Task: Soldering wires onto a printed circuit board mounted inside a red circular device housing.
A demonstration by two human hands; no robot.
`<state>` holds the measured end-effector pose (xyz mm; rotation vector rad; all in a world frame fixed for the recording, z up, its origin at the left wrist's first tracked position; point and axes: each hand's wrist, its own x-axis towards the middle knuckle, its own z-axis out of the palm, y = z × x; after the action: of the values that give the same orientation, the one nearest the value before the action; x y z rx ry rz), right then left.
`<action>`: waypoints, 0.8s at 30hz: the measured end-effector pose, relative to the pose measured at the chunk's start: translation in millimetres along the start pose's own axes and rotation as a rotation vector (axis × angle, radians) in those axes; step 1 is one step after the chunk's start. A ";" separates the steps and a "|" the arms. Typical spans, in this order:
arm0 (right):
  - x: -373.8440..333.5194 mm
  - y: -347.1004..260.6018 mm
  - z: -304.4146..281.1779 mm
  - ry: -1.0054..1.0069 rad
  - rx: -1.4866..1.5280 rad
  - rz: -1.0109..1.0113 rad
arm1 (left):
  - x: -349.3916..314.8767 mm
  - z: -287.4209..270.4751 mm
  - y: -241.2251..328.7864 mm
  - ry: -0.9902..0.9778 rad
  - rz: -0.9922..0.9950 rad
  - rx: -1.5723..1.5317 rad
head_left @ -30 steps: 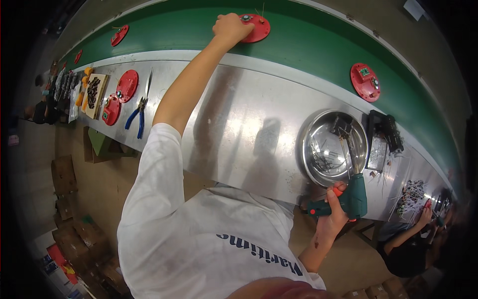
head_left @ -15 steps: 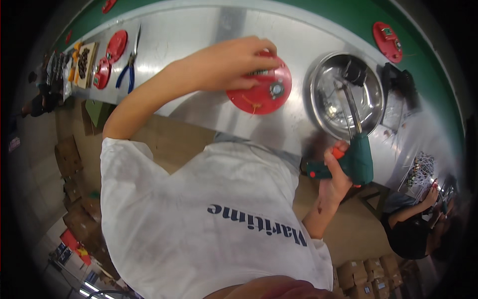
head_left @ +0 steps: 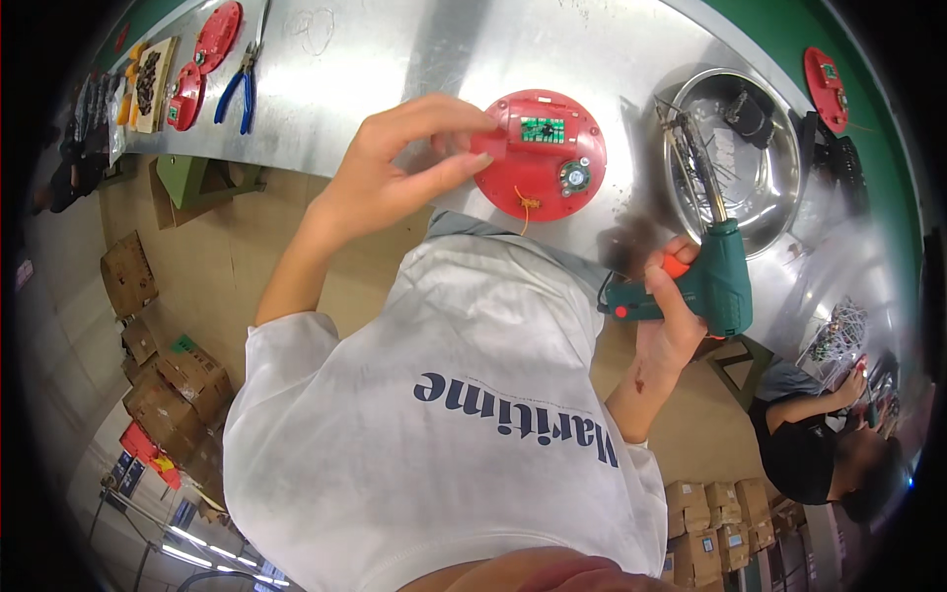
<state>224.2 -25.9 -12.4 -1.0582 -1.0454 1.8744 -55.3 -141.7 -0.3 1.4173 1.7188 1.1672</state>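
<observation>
My right hand is wrapped round the grip of a dark green soldering gun with an orange trigger. Its metal tip reaches over the steel bowl. A round red plastic cover lies on the metal table, carrying a green circuit board, a small round part and a tied orange cord. At the cover's left edge is my left hand, thumb and index finger apart, the fingertips slightly blurred and overlapping the rim. Nothing held shows clearly in it.
Blue-handled pliers and more red covers lie at the left, beside a board of small dark parts. Another red cover is at the far right. A co-worker sits at the right near a wire heap.
My left hand has drawn back leftward off the red cover, uncovering its circuit board. The soldering gun stays in my right hand over the bowl. The whole view has shifted a little.
</observation>
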 end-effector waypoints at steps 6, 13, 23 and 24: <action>7.9 1.8 12.3 -0.035 -0.019 0.025 | -21.7 27.3 -2.0 0.064 -0.031 -0.222; 10.4 4.4 30.2 -0.095 -0.014 0.051 | -18.9 51.2 -6.2 0.052 -0.192 -0.429; 30.1 23.6 63.5 -0.236 -0.130 -0.036 | -8.7 59.7 3.2 0.005 -0.276 -0.462; 30.9 24.4 66.3 -0.230 -0.135 -0.035 | -8.1 59.4 4.1 0.002 -0.243 -0.415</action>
<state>147.6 -28.2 -21.6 -0.9068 -1.3300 1.9531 0.3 -134.9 -22.1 0.9308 1.4892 1.2928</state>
